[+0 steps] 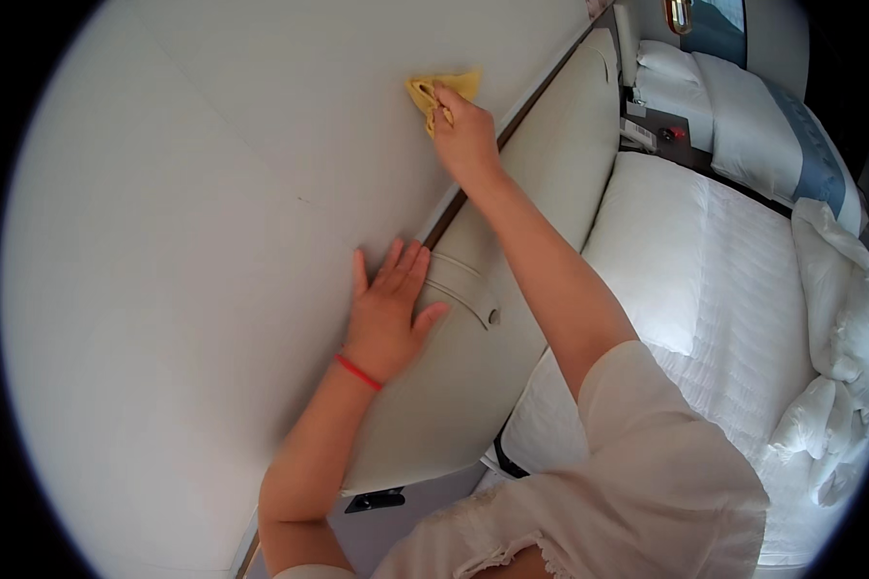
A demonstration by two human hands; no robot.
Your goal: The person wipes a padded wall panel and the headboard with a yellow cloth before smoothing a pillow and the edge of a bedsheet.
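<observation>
A folded yellow cloth [445, 87] is pinched in my right hand [467, 134] and lies against the pale wall [188, 289], a little above the dark trim strip. My left hand [391, 304], fingers spread and a red band at its wrist, rests on the top edge of the padded headboard [434, 412] where it meets the wall; it holds nothing. A small dark mark [303, 200] shows on the wall to the left of both hands. A looped strap detail [471, 289] lies on the headboard beside my left hand.
A bed with a white pillow [644, 246] stands right of the headboard, a bunched duvet [833, 304] on its far side. Farther back, a nightstand [677, 141] holding a telephone [637, 135] separates it from a second bed [753, 123]. A black fixture [375, 500] sits below the headboard.
</observation>
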